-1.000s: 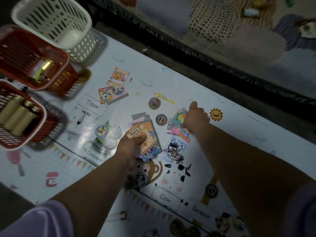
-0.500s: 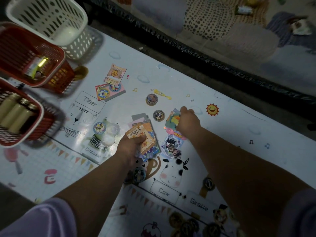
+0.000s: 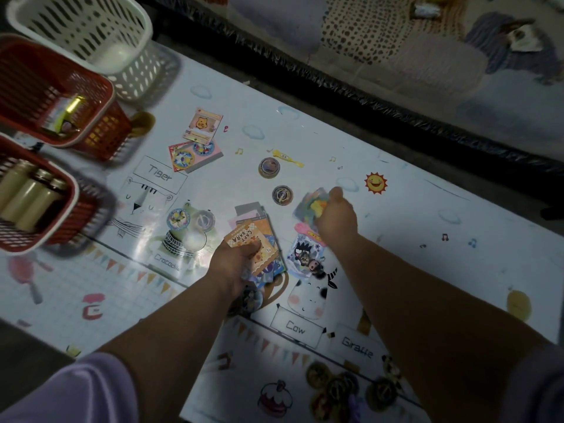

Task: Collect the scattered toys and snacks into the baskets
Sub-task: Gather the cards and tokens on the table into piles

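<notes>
Cards (image 3: pixel 259 239) in a thick stack, clamped in the left hand (image 3: pixel 235 264) with thumb on top and fingers curled beneath, low over the playmat (image 3: pixel 427 227). Bright packet (image 3: pixel 314 204) pinched in the curled fingers of the right hand (image 3: pixel 335 218), close to the mat; whether touching it, impossible to tell. Just below that hand, a cartoon packet (image 3: pixel 305 254) flat on the mat. Beyond the hands, two loose discs (image 3: pixel 282 195), near each other. Further left, more loose cards (image 3: pixel 195 141). At the left edge, a white basket (image 3: pixel 140 71), then a red basket (image 3: pixel 105 87) with a small packet inside, then a second red basket (image 3: pixel 71 190) with bottles (image 3: pixel 27 196).
</notes>
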`<state>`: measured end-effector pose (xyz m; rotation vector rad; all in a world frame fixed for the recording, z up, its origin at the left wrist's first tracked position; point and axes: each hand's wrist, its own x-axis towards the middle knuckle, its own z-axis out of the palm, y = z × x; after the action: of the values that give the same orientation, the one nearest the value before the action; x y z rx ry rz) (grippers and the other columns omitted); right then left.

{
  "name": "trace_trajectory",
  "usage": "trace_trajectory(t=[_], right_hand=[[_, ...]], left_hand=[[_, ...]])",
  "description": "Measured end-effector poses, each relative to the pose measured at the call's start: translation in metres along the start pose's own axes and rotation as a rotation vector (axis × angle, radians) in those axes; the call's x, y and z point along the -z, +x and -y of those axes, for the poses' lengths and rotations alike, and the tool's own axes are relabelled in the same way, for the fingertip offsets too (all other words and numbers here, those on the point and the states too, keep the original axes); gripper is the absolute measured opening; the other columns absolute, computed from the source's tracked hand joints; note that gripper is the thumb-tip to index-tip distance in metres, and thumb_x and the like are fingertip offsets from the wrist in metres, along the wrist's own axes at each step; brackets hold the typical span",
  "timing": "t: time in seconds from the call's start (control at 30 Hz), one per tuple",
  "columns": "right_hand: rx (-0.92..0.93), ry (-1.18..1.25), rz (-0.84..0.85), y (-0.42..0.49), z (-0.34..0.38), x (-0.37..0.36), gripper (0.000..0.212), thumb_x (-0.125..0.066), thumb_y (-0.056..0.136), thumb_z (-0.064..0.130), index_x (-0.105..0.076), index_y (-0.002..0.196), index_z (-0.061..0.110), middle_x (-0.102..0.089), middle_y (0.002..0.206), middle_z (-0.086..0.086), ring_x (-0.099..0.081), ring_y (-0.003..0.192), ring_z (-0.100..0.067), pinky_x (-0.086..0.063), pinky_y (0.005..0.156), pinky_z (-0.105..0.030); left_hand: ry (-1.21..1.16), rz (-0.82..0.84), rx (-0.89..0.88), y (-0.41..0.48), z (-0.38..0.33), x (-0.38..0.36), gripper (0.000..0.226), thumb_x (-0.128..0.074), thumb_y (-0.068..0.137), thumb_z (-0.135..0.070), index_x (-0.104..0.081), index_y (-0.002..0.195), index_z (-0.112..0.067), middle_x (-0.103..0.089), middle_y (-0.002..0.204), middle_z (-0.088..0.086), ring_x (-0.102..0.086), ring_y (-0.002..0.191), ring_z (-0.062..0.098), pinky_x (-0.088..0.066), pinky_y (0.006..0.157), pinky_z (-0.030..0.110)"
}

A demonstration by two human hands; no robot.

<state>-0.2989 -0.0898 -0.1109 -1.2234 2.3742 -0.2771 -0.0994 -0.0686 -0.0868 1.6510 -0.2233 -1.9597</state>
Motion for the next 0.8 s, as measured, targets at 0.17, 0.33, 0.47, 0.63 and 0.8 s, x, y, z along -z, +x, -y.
trace_trajectory(t=[0.17, 0.33, 0.47, 0.63, 0.8], right_hand=[[-0.147, 0.687, 0.148, -0.031, 0.034, 0.023, 0.032, -0.060, 0.088, 0.004, -0.046, 0.117, 0.008, -0.060, 0.105, -0.006, -0.064, 0.090, -0.024, -0.060, 0.064, -0.038], [0.079, 0.294, 0.483, -0.078, 0.051, -0.006, 0.036, -0.058, 0.089, 0.011, -0.054, 0.125, 0.009, -0.053, 0.120, -0.016, -0.055, 0.109, -0.029, -0.046, 0.089, -0.029], [0.244, 0.291, 0.458, -0.088, 0.035, -0.009, 0.040, -0.048, 0.086, -0.004, -0.063, 0.122, 0.007, -0.056, 0.122, -0.015, -0.057, 0.107, -0.021, -0.046, 0.081, -0.017], [0.195, -0.010, 0.183, -0.079, -0.015, -0.007, 0.038, -0.055, 0.077, -0.005, -0.062, 0.113, 0.004, -0.060, 0.109, -0.016, -0.056, 0.104, -0.030, -0.047, 0.091, -0.037], [0.281, -0.155, 0.092, -0.079, -0.031, -0.001, 0.046, -0.067, 0.070, 0.004, -0.059, 0.116, 0.010, -0.057, 0.111, -0.013, -0.054, 0.101, -0.032, -0.045, 0.083, -0.038]], left_hand=[[0.035, -0.005, -0.010, -0.001, 0.004, 0.006, 0.028, -0.060, 0.086, 0.003, -0.059, 0.113, -0.003, -0.072, 0.080, 0.009, -0.070, 0.060, 0.023, -0.060, 0.062, 0.042], [0.037, 0.050, -0.060, -0.009, 0.007, 0.005, 0.039, -0.066, 0.084, -0.008, -0.060, 0.122, -0.002, -0.068, 0.111, 0.018, -0.069, 0.090, 0.029, -0.052, 0.092, 0.051], [0.035, -0.062, -0.061, -0.011, 0.007, 0.013, 0.027, -0.068, 0.083, -0.005, -0.063, 0.108, 0.004, -0.072, 0.082, 0.016, -0.070, 0.059, 0.023, -0.059, 0.060, 0.036], [0.012, -0.074, -0.011, -0.012, 0.001, 0.026, 0.025, -0.071, 0.081, -0.006, -0.065, 0.103, 0.001, -0.071, 0.085, 0.020, -0.070, 0.059, 0.030, -0.057, 0.055, 0.046], [0.019, -0.062, -0.005, -0.012, 0.004, 0.030, 0.015, -0.071, 0.080, -0.005, -0.067, 0.095, -0.002, -0.073, 0.076, 0.016, -0.071, 0.060, 0.030, -0.056, 0.055, 0.045]])
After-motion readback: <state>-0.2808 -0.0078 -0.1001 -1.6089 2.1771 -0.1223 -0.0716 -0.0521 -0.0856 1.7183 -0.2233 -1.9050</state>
